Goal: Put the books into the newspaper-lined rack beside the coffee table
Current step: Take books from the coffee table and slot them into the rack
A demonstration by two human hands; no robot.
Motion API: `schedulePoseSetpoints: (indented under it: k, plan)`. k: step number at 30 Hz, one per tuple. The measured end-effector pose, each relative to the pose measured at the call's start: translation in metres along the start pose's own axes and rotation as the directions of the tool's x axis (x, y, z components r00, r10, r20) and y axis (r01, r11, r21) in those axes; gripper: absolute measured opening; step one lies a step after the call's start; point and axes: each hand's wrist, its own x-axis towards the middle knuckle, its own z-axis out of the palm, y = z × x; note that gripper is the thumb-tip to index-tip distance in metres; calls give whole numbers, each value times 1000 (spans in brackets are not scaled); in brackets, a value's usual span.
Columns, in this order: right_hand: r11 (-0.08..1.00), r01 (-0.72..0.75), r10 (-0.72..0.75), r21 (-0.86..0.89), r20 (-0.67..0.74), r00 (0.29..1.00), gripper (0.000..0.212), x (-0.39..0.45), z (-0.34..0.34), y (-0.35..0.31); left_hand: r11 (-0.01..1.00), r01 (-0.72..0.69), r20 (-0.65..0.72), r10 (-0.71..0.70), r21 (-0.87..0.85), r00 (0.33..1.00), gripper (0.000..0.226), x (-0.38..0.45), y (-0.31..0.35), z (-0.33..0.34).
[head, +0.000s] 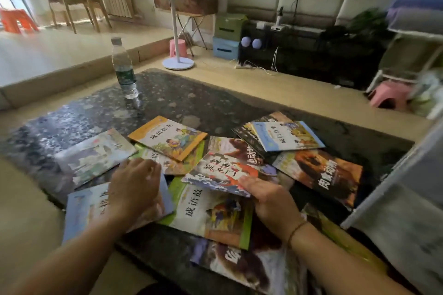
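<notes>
Head view blurs the books, so I can't read most covers. My left hand lies flat on the blue book; right hand pinches the wave-cover book at its 11 o'clock, on the worktop.

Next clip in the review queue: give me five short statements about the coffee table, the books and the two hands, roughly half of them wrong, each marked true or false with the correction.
1. A plastic water bottle stands upright on the coffee table. True.
2. The left hand rests on a blue-covered book. True.
3. The books lie in one neat stack. False: they are scattered flat and overlapping across the table.
4. The right hand is lifted clear of every book. False: it is at the edge of the book with the wave cover, fingers under its near edge.
5. An orange-bordered book lies beyond the left hand. True.
</notes>
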Motion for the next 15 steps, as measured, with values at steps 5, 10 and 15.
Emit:
schedulePoseSetpoints:
  k: [5, 10, 15]
  plan:
    - [1000, 10, -9, 14, -30, 999, 45, -41, -41, -14, 260, 846, 858, -98, -466, 504, 67, -47, 75, -23]
    - [989, 146, -145, -19, 16, 989, 45, -104, -57, -24, -105, 914, 893, 194, -391, 405, 31, -82, 96, -41]
    - [998, -7, 2, 57, 84, 996, 59, -144, -60, -30, 237, 839, 871, 164, -490, 463, 38, -100, 100, -52]
